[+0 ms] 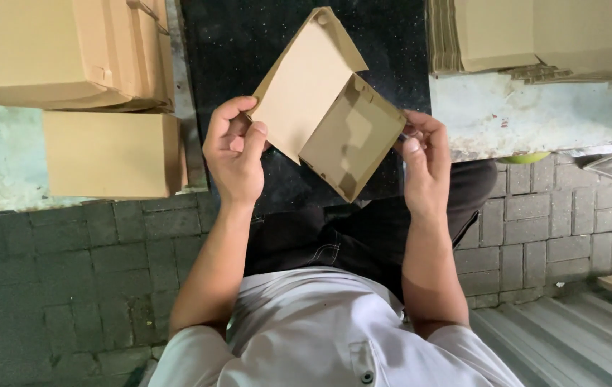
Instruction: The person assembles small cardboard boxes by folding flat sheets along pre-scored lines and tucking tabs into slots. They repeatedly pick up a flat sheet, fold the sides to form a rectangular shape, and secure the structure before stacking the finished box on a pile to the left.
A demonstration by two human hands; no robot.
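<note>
Down below lay the paving-brick floor (76,272), grey and wide, and above it a dark speckled desk (234,43) ran up the middle. At upper left sat a large closed cardboard box (48,50), with a smaller closed cardboard box (109,154) just beneath it; what they held could not be seen. At upper right, a stack of flat cardboard sheets (535,36) rested on a pale worn ledge (528,111). In the centre, held over the dark desk, was the small brown carton (327,118), half folded, lid flap up, its tray open and nothing inside. The left hand (234,150) was closed on the carton's left edge, thumb and fingers pinching the flap. The right hand (424,161) gripped the carton's right wall, fingers curled around it.
</note>
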